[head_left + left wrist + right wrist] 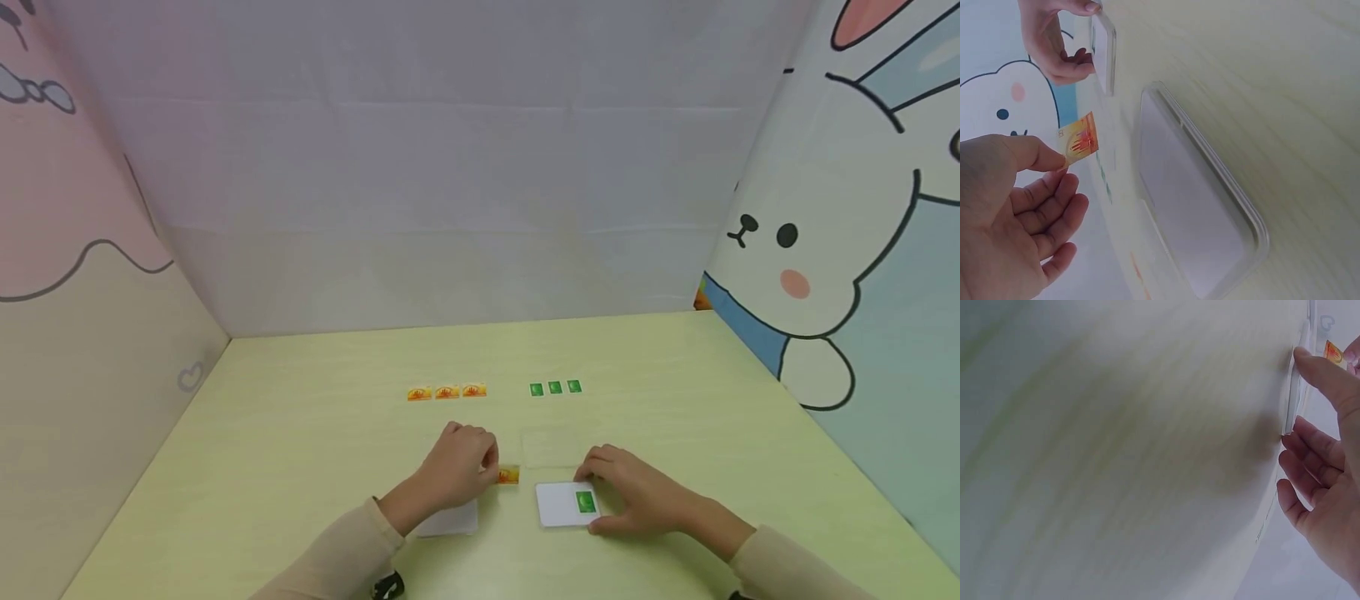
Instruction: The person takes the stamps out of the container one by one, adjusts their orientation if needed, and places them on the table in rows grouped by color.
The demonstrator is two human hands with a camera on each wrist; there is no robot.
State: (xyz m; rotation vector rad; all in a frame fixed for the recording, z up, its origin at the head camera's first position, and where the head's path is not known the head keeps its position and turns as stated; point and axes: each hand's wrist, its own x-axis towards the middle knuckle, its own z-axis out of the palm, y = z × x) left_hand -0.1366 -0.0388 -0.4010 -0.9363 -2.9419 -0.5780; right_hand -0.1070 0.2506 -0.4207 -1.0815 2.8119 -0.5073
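Observation:
My left hand [457, 465] pinches a small orange-and-yellow printed piece [1077, 139] between thumb and forefinger. It is above the table, beyond a stack of white cards in a shallow clear case [1191, 200], which the left hand and wrist partly hide in the head view. With thumb and fingertips my right hand [641, 497] grips the right end of another clear case of white cards [557, 505]. A small green rectangular piece [586, 502] lies on the right part of its top white card. Both cases rest flat on the table.
Three orange pieces [447, 392] lie in a row farther back on the pale wooden table [300, 433]. Right of them are three green pieces [555, 387] in a row. A faint transparent rectangle [551, 447] lies behind the right case. Cloth walls enclose the back and sides.

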